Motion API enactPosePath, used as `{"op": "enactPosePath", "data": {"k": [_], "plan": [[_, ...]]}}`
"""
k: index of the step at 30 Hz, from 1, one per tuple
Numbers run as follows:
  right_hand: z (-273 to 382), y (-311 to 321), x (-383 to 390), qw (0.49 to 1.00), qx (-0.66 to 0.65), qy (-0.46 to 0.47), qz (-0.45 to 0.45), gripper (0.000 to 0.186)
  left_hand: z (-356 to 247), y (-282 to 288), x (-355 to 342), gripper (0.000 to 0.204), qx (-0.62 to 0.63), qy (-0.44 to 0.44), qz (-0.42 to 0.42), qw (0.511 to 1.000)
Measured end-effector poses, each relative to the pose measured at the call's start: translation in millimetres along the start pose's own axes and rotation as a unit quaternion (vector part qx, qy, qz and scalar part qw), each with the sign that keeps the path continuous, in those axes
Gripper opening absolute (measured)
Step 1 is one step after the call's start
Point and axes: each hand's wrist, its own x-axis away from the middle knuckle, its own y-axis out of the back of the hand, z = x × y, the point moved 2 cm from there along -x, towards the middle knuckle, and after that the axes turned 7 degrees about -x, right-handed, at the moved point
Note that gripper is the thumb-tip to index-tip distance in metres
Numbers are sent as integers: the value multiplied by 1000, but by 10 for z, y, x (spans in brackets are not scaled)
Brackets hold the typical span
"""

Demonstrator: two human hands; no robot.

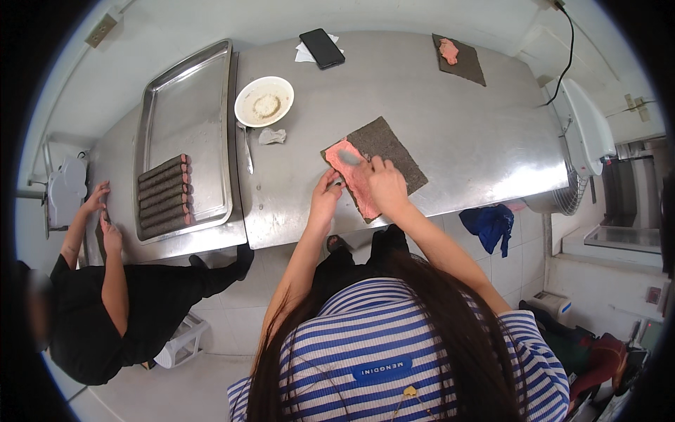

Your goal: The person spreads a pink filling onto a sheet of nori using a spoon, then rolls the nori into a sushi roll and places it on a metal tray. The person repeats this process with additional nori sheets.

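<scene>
A dark seaweed sheet lies at a slant on the metal table in front of me. A band of pink minced paste covers its left part. My right hand is closed around a spoon, whose metal bowl rests on the paste; the handle is hidden under my fingers. Beside the sheet's left edge is my left hand, its thumb and forefinger apart, with the fingertips at the edge. At the far right, another seaweed sheet bears a small lump of pink paste.
Left of me stand a white bowl, a spoon and crumpled tissue. A metal tray holds several seaweed rolls. A phone lies at the back. A co-worker's hands are at the far left; a white scale-like machine stands right.
</scene>
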Motion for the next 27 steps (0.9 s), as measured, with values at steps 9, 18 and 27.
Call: {"op": "enactPosePath", "data": {"k": [9,18,27], "plan": [[-142,124,393,995,-52,-74,-31,32,50,39,175,51,23,59,63,996],[-32,237,714,994,-100,-45,-14,32,65,8,238,47,40,62,71,995],[52,133,918,995,-89,-28,-31,33,151,11,243,46,37,68,105,991]]}}
